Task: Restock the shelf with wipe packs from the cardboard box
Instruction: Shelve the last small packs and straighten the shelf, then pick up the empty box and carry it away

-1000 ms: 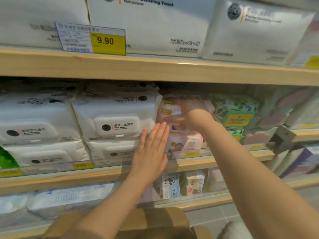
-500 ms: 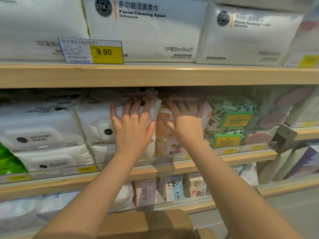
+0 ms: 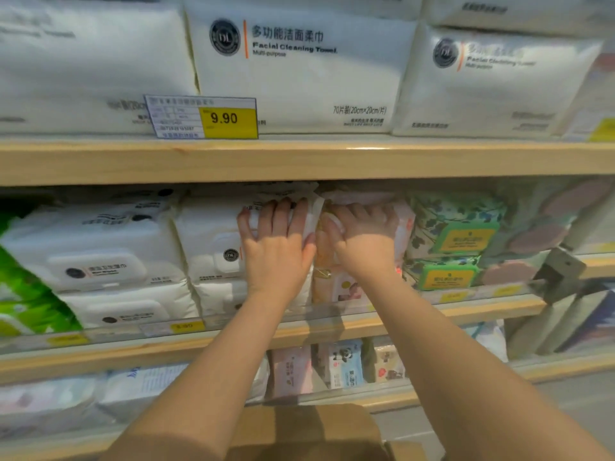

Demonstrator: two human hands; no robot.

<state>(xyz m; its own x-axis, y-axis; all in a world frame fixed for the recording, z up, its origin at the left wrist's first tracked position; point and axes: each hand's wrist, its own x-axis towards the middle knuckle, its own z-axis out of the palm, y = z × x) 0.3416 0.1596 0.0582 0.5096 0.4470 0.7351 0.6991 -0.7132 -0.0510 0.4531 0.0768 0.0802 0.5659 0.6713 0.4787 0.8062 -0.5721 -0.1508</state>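
Wooden store shelving (image 3: 299, 159) filled my view. On its middle tier my right hand (image 3: 361, 242) lay with fingers curled over the pink wipe pack (image 3: 336, 284), while my left hand (image 3: 276, 251) pressed flat on the neighbouring white wipe packs (image 3: 213, 237). Below my forearms sat the cardboard box (image 3: 309, 430).

We are in a retail shop aisle. Wooden shelves (image 3: 299, 161) carry stacked packaged goods: facial towel packs (image 3: 299, 78), white wipe packs (image 3: 100, 261). A yellow price tag (image 3: 203, 117) reading 9.90 is fixed at the shelf edge.
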